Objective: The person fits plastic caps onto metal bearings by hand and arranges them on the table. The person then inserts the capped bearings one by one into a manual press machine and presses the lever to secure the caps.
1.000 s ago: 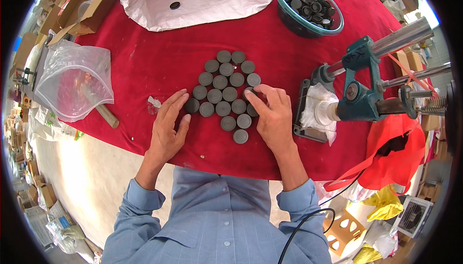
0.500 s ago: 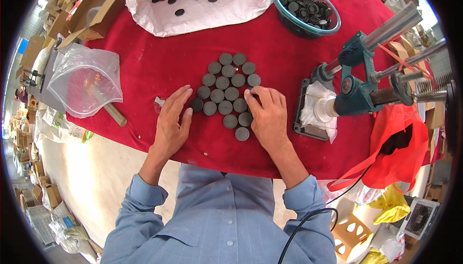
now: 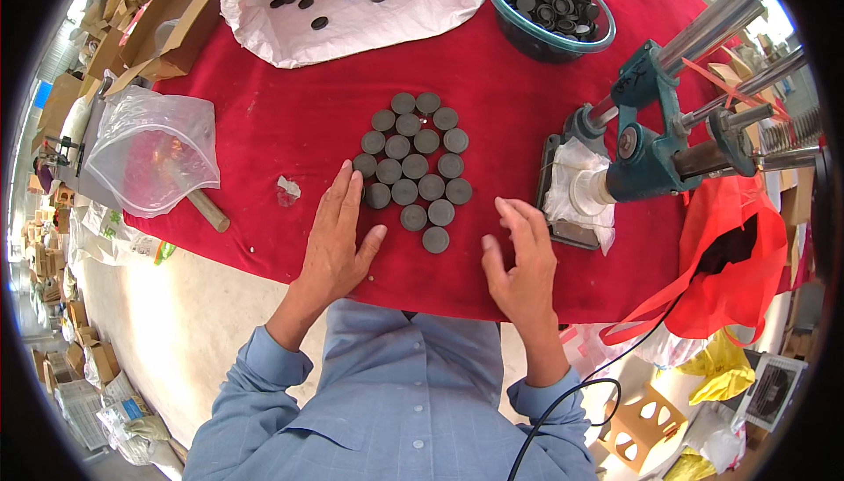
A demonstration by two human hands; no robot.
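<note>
Several flat round dark grey discs (image 3: 414, 166) lie in a close cluster on the red tablecloth in front of me. My left hand (image 3: 338, 230) lies along the cluster's left side, fingers stretched out, its fingertips at the leftmost discs. It holds nothing. To the right of the cluster, my right hand (image 3: 526, 261) is lifted away from the discs, its fingers apart and slightly bent, with nothing in them. Between this hand and the press (image 3: 651, 156) on the right there is a gap.
A white sack (image 3: 369, 28) spills black discs at the back. Beside it stands a clear teal-rimmed bowl (image 3: 520, 34) of black pieces. On the left, a clear plastic bag (image 3: 149, 151) covers part of a wooden handle (image 3: 209, 211). A red bag (image 3: 734, 261) hangs at the right edge.
My right hand has moved off the discs, right and toward me, and its fingers have spread. The left hand has shifted slightly right against the cluster, whose discs sit closer together on that side.
</note>
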